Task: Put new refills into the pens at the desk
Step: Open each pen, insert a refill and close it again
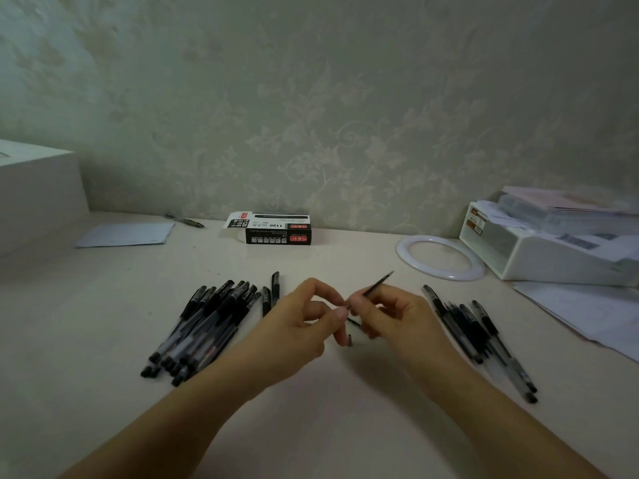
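Observation:
My right hand (394, 316) pinches a thin black refill (378, 284) whose tip points up and to the right. My left hand (304, 323) meets it at the refill's lower end, fingers curled, with a small dark piece (350, 339) showing under its fingers. What that piece is I cannot tell. A pile of several black pens (204, 326) lies left of my hands. Two more pens (271, 292) lie just beyond my left hand. Another group of several pens (480, 333) lies to the right. A black and white refill box (273, 228) stands at the back by the wall.
A white ring (401, 252) and a white organiser with papers (539, 257) sit at the back right. Loose sheets (594, 316) lie at the right edge. A grey card (128, 234), a single pen (185, 220) and a white box (34, 188) are at the back left.

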Demonstrator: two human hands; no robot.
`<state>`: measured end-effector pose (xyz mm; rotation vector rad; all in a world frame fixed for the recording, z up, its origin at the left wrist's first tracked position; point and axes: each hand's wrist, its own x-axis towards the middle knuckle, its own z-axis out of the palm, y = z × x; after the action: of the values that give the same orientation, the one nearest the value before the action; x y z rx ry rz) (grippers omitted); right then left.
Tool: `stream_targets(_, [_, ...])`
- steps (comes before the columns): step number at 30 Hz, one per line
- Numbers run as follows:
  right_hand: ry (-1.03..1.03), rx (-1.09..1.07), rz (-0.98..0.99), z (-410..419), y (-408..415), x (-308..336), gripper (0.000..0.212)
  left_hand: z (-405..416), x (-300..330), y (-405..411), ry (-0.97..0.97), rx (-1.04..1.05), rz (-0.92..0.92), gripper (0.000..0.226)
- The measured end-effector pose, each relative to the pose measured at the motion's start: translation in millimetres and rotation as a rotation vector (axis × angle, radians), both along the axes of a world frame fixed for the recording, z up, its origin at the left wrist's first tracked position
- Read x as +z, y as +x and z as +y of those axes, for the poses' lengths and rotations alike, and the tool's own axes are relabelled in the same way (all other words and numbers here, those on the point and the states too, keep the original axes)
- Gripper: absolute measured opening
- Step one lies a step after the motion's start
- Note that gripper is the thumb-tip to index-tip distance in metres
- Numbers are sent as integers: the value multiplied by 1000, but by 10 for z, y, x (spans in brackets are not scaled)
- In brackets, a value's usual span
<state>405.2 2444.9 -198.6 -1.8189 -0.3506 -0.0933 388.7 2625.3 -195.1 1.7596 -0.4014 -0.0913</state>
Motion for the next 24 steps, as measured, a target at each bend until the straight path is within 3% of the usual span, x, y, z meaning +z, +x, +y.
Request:
stream_targets(5, [-249,47,-154,-10,-4,-22,34,36,-3,31,-22,41,-25,10])
stream_targets(10, [-607,-20,-263,-79,38,-91,21,53,12,36,-7,49,-47,13])
stream_targets(14, [-690,1,-279,-67,36,-135,9,43,17,32,26,49,-63,13])
stream_targets(16, [-601,-25,-254,-70,38,-131,2,50,10,34,76,61,-67,13])
stream_targets(21, [39,-86,-14,-103,68,-16,4,58,-28,39,180,58,-59,13])
stream_targets(24, [84,1,11,-84,51,-5,4,44,-33,35,168,34,-58,12])
